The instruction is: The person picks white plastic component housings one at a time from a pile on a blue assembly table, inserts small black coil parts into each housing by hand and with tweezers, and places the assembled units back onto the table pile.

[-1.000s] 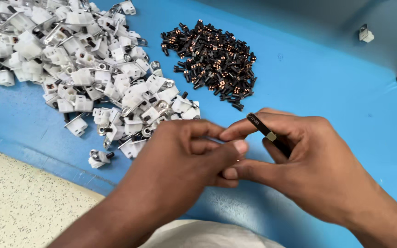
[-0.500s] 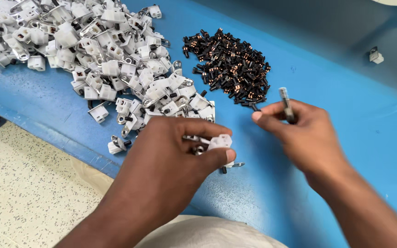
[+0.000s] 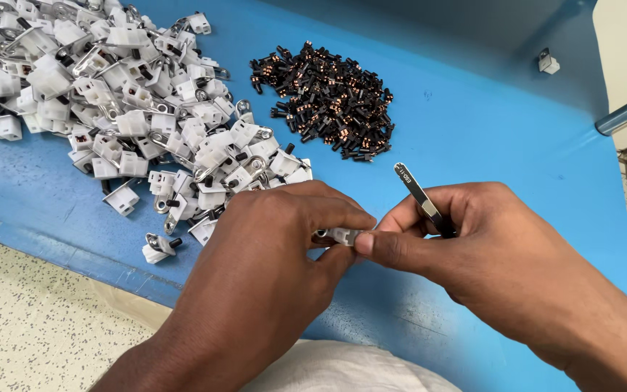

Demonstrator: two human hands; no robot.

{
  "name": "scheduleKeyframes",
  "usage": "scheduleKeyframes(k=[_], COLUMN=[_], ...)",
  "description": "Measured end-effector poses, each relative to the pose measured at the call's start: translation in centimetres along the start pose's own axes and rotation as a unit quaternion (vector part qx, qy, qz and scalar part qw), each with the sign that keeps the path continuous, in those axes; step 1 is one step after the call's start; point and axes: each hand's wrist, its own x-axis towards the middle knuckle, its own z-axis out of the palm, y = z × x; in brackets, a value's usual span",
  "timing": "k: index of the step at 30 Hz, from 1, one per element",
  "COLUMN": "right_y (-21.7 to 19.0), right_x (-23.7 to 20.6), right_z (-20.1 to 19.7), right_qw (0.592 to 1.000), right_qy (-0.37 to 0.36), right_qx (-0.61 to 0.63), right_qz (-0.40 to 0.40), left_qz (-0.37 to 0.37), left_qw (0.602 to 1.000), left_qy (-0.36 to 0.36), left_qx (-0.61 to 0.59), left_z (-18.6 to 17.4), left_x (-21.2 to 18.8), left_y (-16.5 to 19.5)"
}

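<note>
My left hand's grip is closed: thumb and fingertips pinch one small white plastic housing from its left end, held above the blue tabletop and not resting on it. My right hand's grip is closed too; its thumb presses against the right end of the same housing, so both hands meet on the part. The right hand also carries a pair of slim metal tweezers, tucked between the fingers, the dark tip pointing up and away to the left, clear of the housing. Whether the tweezer tips are together or apart I cannot tell. A pale cloth lies under my wrists at the near edge. Just left of the left hand, loose white housings with metal eyelets lie singly on the tabletop, the nearest one near the front edge. Beyond them, the large heap of white housings spreads across the far left. Farther back at centre, a separate pile of small black and copper-coloured parts sits well apart from my hands. One lone white piece lies at the far right of the tabletop. A speckled floor shows below the front edge.
</note>
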Motion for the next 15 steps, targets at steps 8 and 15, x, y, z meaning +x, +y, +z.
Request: scheduleKeyframes(k=[8,15], right_y=[4.8,3.8], right_x=[2.8,1.0], right_z=[-0.6,-2.0], right_qw=[0.973,0.834], right_qy=[-0.035,0.113], right_qx=[0.187,0.333], right_qz=[-0.134,-0.425], left_qz=[-0.298,-0.25], left_qw=[0.95,0.959], left_qy=[-0.053,-0.047], left_qx=[-0.074,-0.127], left_z=[-0.9,-1.1], left_x=[1.1,1.5], left_y=[1.9,3.2])
